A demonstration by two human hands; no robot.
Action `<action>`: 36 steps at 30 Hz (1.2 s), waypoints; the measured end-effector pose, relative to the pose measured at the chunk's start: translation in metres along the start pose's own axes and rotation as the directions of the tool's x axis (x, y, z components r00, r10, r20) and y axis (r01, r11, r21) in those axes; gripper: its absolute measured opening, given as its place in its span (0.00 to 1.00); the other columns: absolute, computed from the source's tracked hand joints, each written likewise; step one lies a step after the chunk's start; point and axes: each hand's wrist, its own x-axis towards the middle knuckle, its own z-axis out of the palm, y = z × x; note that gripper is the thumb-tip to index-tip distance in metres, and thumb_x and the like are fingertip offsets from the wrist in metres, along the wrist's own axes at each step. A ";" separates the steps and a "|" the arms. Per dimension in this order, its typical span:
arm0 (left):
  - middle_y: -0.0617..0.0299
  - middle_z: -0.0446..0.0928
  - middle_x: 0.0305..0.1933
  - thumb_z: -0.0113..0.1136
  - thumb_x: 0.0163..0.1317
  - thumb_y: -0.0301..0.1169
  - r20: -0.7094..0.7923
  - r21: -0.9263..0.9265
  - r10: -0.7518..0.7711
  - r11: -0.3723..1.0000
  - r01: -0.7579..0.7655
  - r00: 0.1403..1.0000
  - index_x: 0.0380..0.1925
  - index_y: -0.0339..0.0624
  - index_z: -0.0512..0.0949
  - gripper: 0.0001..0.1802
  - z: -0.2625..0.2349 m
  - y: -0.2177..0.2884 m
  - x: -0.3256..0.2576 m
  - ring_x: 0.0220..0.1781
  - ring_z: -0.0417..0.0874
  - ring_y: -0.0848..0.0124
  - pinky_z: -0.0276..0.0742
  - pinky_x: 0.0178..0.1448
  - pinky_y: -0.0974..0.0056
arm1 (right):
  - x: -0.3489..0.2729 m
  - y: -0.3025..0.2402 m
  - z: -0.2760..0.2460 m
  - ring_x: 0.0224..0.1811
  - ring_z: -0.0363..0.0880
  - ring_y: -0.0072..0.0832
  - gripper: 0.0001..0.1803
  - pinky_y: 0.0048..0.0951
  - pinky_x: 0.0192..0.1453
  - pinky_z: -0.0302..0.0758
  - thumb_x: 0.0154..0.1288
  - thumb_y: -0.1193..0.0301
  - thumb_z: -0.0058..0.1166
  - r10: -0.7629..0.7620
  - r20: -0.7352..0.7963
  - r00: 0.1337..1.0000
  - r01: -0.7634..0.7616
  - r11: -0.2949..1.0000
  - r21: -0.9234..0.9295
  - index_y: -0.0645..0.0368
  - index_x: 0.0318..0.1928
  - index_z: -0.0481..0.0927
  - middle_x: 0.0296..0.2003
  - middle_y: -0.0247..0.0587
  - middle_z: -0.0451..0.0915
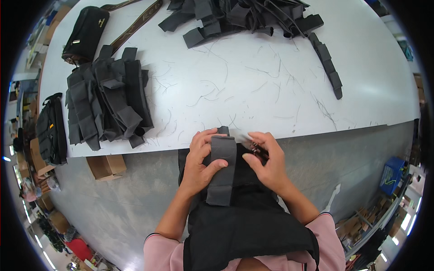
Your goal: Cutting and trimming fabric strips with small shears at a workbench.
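Note:
My left hand (pixel 201 159) is closed on a dark grey fabric strip (pixel 221 174) with folded, stitched sections. Its thumb lies across the front of the strip, and the fingers are behind and along its left edge. The strip hangs upright over my black apron (pixel 248 226), its top end reaching the table's front edge. Just right of it, my right hand (pixel 270 162) grips small dark thread snips (pixel 258 151), partly hidden by the fingers. Their tips are blurred and point toward the strip's upper end.
Many similar strips (pixel 106 99) lie stacked on the white table (pixel 217 81) at left, with another heap (pixel 235 16) at the far side. One strip (pixel 327 65) lies apart at right. Loose thread ends are scattered about. A black bag (pixel 86 34) and backpack (pixel 50 128) sit left; a cardboard box (pixel 106 167) stands below.

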 end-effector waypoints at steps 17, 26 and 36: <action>0.60 0.75 0.54 0.66 0.51 0.41 0.033 -0.061 -0.012 0.998 0.014 0.999 0.39 0.40 0.79 0.20 -0.002 0.004 0.000 0.66 0.63 0.56 0.57 0.67 0.54 | 0.000 -0.007 -0.017 0.20 0.69 0.31 0.13 0.26 0.25 0.68 0.48 0.78 0.62 -0.287 0.069 0.955 0.295 0.924 -0.245 0.58 0.37 0.79 0.24 0.38 0.72; 0.62 0.71 0.58 0.68 0.47 0.48 0.127 -0.010 -0.014 1.000 0.015 0.992 0.40 0.41 0.78 0.26 -0.008 0.005 0.002 0.69 0.58 0.55 0.47 0.70 0.50 | 0.004 -0.014 -0.016 0.20 0.70 0.28 0.15 0.25 0.25 0.68 0.47 0.81 0.63 -0.261 0.079 0.962 0.270 0.952 -0.146 0.58 0.39 0.80 0.26 0.38 0.72; 0.62 0.69 0.60 0.71 0.40 0.54 0.212 -0.022 0.018 1.000 -0.013 0.977 0.43 0.43 0.76 0.34 -0.012 0.004 0.001 0.73 0.52 0.55 0.36 0.71 0.41 | 0.009 -0.010 -0.006 0.21 0.68 0.29 0.14 0.28 0.31 0.70 0.48 0.80 0.61 -0.267 0.220 0.938 0.310 0.931 -0.191 0.60 0.39 0.79 0.29 0.38 0.68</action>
